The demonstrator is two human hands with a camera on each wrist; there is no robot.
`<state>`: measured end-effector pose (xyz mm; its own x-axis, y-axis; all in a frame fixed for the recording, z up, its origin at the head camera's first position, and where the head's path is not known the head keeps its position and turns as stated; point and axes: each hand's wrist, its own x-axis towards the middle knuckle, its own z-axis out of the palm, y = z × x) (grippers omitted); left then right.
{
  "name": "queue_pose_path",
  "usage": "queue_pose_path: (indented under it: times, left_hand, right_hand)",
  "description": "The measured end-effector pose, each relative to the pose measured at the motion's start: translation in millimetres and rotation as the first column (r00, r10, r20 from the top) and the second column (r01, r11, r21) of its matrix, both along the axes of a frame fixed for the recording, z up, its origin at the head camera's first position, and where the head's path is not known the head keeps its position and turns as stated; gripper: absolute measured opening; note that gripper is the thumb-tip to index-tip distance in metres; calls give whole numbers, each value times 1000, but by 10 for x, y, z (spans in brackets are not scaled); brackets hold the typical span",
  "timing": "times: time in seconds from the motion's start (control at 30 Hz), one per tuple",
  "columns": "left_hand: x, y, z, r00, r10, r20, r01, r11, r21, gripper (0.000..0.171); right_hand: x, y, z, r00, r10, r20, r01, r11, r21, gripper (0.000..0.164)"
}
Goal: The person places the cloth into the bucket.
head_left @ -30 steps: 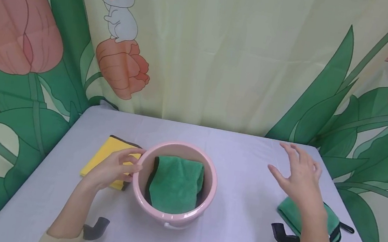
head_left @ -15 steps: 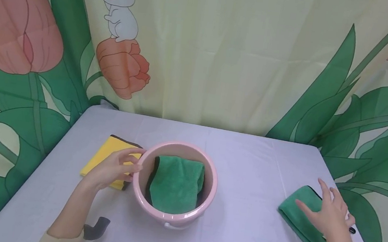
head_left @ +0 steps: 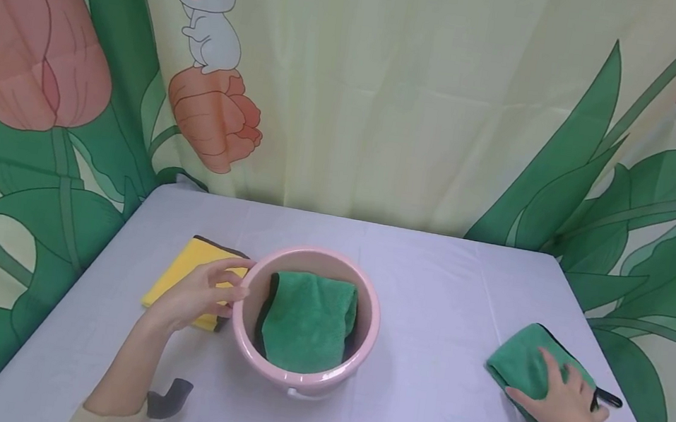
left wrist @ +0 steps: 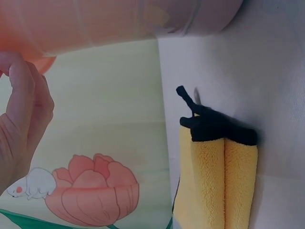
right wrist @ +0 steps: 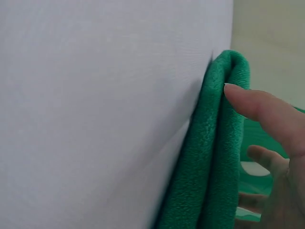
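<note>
A pink bucket (head_left: 241, 326) with a folded green towel (head_left: 306, 324) inside stands mid-table. My left hand (head_left: 195, 295) holds the bucket's left rim, fingers bent at the edge; the left wrist view shows the fingers (left wrist: 35, 95) curled up by the bucket wall (left wrist: 109, 24). At the right, a second folded green towel (head_left: 520, 356) with dark edging and a black loop (head_left: 610, 398) lies on the table. Over it my right hand (head_left: 566, 401) is spread. In the right wrist view the thumb (right wrist: 257, 102) is at the towel's folded edge (right wrist: 209, 143), other fingers apart over its top.
A folded yellow towel (head_left: 179, 268) with dark edging lies left of the bucket, partly behind my left hand. White cloth covers the table (head_left: 428, 308). A patterned curtain (head_left: 378, 102) hangs behind it.
My right hand has moved right and toward me, then down onto the right-hand green towel. The left hand and the bucket have stayed in place.
</note>
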<state>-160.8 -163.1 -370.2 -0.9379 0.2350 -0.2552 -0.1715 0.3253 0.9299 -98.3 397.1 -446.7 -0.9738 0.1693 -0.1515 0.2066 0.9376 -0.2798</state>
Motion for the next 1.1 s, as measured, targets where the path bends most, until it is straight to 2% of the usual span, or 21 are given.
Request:
queue_pose_path:
  times: [0.17, 0.37, 0.53, 0.8, 0.97, 1.1]
  left_hand:
    - [2, -1, 10, 1000, 4, -1, -4, 1000, -4, 57]
    - [0, -4, 16, 1000, -1, -7, 1, 1000, -4, 57]
    - [-4, -5, 2, 1000, -5, -7, 5, 1000, 8, 57]
    - [-13, 0, -20, 1000, -8, -6, 8, 1000, 15, 57]
    - [-14, 0, -20, 1000, -9, -6, 9, 1000, 7, 57]
    - [-17, -6, -24, 1000, -8, -3, 8, 1000, 13, 57]
  right_hand:
    - [9, 22, -71, 999, 7, 33, -7, 1000, 2, 102]
    - [-59, 59, -111, 991, 32, 127, -31, 999, -10, 99]
    - [-109, 74, -88, 986, 38, 165, -38, 999, -5, 84]
    - [-147, 55, -77, 995, 72, 65, -76, 995, 63, 54]
    - [-137, 7, -58, 999, 43, -25, -41, 998, 54, 45]
    - [-120, -68, -15, 990, 4, -139, 5, 998, 63, 44]
